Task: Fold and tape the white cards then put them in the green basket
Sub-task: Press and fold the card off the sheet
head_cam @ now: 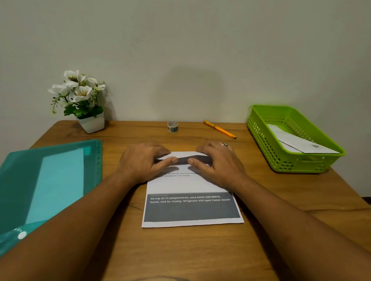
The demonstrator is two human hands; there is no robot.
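The brown table (205,255) is the biggest thing here, and a blue-green folder (45,187) lies on its left side. The green basket (262,137) sits on the right side, well apart from the hands, with a folded card (302,144) lying inside it. The white card (191,207) lies in the middle of the table, right in front of the person. It is thin paper, so I think it is very light and bendy. It could slide on the smooth wood or crease crooked. The best place to hold it is the far edge, near both corners, so the fold comes over straight. The card is white, with a dark grey block and white words near the bottom and small print higher up. The left hand (143,160) and the right hand (219,162) both grip that far edge, fingers curled over it and thumbs in front, bending it toward the person. The little tape roll (172,126) stands near the wall, not touched.
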